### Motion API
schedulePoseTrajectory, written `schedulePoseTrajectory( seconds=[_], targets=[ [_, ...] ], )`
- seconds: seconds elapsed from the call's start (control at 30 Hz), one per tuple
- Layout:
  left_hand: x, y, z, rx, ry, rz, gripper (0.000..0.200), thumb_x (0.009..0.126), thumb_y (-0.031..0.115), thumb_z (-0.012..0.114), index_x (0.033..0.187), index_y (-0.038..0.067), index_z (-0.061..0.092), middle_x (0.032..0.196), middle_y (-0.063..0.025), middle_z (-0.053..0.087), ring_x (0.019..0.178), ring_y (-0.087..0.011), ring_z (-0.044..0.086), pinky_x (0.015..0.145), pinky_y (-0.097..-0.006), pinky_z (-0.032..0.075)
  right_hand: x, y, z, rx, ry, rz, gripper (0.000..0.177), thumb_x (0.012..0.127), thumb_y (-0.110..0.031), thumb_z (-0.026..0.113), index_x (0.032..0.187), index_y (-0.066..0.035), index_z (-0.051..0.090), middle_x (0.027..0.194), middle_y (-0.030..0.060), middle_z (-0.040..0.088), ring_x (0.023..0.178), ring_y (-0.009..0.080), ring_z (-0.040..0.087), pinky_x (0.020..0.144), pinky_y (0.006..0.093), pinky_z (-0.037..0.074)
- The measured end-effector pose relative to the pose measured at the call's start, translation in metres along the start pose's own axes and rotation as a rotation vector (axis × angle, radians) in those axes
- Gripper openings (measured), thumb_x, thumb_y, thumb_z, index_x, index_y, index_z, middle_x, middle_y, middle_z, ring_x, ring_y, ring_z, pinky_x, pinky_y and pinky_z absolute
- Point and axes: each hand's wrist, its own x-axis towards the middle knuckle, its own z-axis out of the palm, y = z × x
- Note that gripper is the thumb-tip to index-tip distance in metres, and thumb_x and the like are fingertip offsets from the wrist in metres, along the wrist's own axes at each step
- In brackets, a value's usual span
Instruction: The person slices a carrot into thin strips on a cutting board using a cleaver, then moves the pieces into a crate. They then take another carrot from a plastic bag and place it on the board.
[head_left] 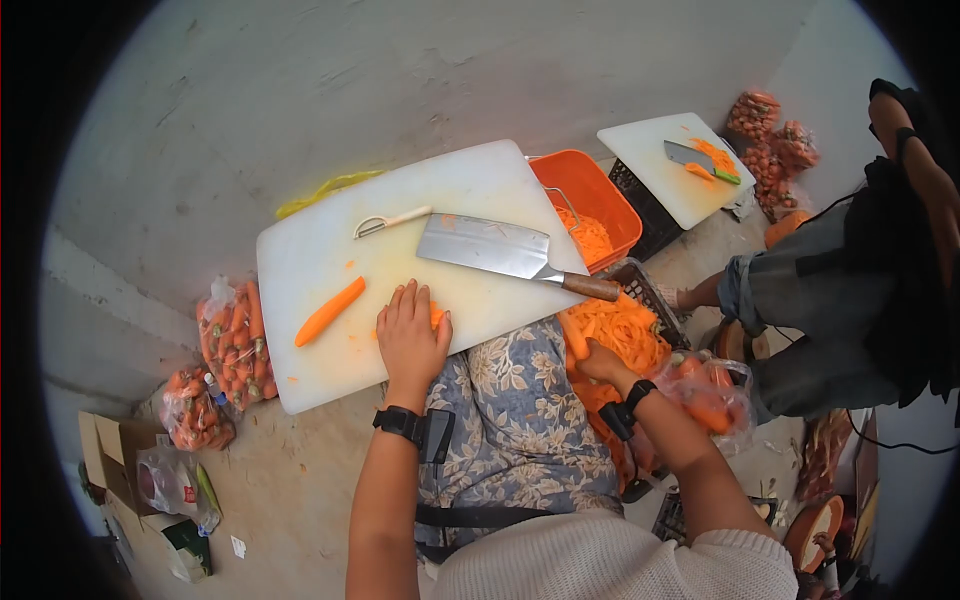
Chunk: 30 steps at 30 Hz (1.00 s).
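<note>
My left hand lies with its fingers stretched flat on a large white cutting board, over a piece of carrot that is mostly hidden beneath it. To its left lies a peeled carrot. A cleaver rests on the board, its wooden handle pointing right past the edge. Above the blade's tip is a peeler with a pale handle. Off the board's right side, my right hand is closed around the lower end of a carrot, beside a heap of orange carrot strips.
An orange bucket with shredded carrot stands behind the board. A second board holds a green-handled knife. Bags of carrots sit at left. Another person stands at right. A cardboard box is lower left.
</note>
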Motion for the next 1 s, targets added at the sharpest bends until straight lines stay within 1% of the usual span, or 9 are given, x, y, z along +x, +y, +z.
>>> schedulePoseTrajectory(
  seconds=[0.07,0.2,0.27,0.37,0.53,0.73,0.87,0.93,1.0],
  targets=[
    [0.0,-0.001,0.002,-0.001,0.002,0.005,0.049,0.087,0.033,0.058,0.124,0.002,0.058,0.135,-0.0163,0.053,0.129,-0.0325,0.045,0.106,-0.0467,0.032,0.01,0.01,0.0,-0.175,-0.015,-0.05,0.061,0.083,-0.027,0.057,0.132,0.007,0.045,0.1,0.0235,0.067,0.091,0.0323,0.068,0.061,0.037,0.054],
    [-0.001,-0.002,0.002,0.006,0.007,-0.004,0.049,0.086,0.031,0.06,0.125,0.002,0.057,0.134,-0.0165,0.054,0.128,-0.0337,0.047,0.105,-0.0456,0.034,0.041,0.044,0.022,-0.259,0.221,-0.215,0.052,0.087,-0.032,0.056,0.116,0.011,0.052,0.093,0.0244,0.068,0.088,0.0353,0.068,0.064,0.0402,0.053],
    [0.0,-0.003,0.004,0.003,0.023,-0.004,0.049,0.086,0.031,0.06,0.125,0.002,0.057,0.135,-0.0165,0.054,0.128,-0.0335,0.046,0.105,-0.0456,0.034,0.057,0.061,0.026,0.093,0.313,-0.145,0.056,0.089,-0.038,0.053,0.111,0.013,0.052,0.094,0.0288,0.066,0.088,0.0414,0.066,0.073,0.0456,0.051],
    [0.001,-0.001,0.002,-0.011,0.013,0.0,0.049,0.086,0.032,0.06,0.125,0.002,0.057,0.136,-0.0165,0.053,0.129,-0.0333,0.046,0.106,-0.0457,0.033,0.0,0.032,0.013,0.117,0.576,-0.032,0.058,0.087,-0.041,0.052,0.112,0.011,0.056,0.104,0.0362,0.062,0.102,0.048,0.06,0.089,0.0489,0.047],
    [-0.002,-0.002,0.003,-0.02,-0.008,-0.036,0.051,0.088,0.034,0.059,0.127,0.002,0.055,0.136,-0.0168,0.052,0.13,-0.0335,0.045,0.107,-0.0466,0.032,0.009,0.059,0.009,-0.07,0.17,-0.019,0.06,0.088,-0.036,0.054,0.124,0.011,0.046,0.114,0.0364,0.059,0.107,0.0491,0.058,0.09,0.0503,0.046],
    [-0.005,-0.014,-0.008,-0.247,0.213,-0.062,0.048,0.091,0.03,0.059,0.128,0.0,0.054,0.132,-0.0206,0.054,0.128,-0.0371,0.045,0.108,-0.0481,0.032,-0.013,-0.004,-0.022,0.208,1.089,-0.559,0.049,0.08,-0.004,0.059,0.127,0.002,0.047,0.101,0.0147,0.059,0.092,0.0273,0.059,0.085,0.0372,0.048],
    [-0.017,-0.018,-0.017,-0.401,0.258,-0.104,0.041,0.09,0.024,0.062,0.123,0.0,0.057,0.129,-0.0206,0.055,0.125,-0.0383,0.048,0.105,-0.0471,0.037,-0.047,-0.079,-0.054,0.192,0.917,-0.662,0.05,0.079,-0.009,0.062,0.126,0.0,0.049,0.104,0.0161,0.059,0.099,0.0301,0.058,0.087,0.0407,0.046],
    [-0.02,-0.018,-0.023,-0.415,0.291,-0.103,0.038,0.089,0.022,0.064,0.121,0.001,0.058,0.128,-0.0199,0.056,0.123,-0.0382,0.049,0.103,-0.0468,0.039,-0.051,-0.11,-0.059,-0.333,0.855,-0.773,0.055,0.077,-0.015,0.066,0.128,-0.001,0.049,0.105,0.0175,0.059,0.101,0.0335,0.056,0.089,0.044,0.044],
    [-0.027,-0.018,-0.029,-0.433,0.336,-0.068,0.032,0.087,0.018,0.066,0.115,0.002,0.062,0.125,-0.018,0.057,0.121,-0.0367,0.051,0.102,-0.0454,0.041,-0.05,-0.134,-0.056,-0.424,0.846,-0.83,0.061,0.077,-0.021,0.069,0.13,-0.002,0.048,0.106,0.018,0.058,0.103,0.0367,0.055,0.089,0.0467,0.043]
  ],
)
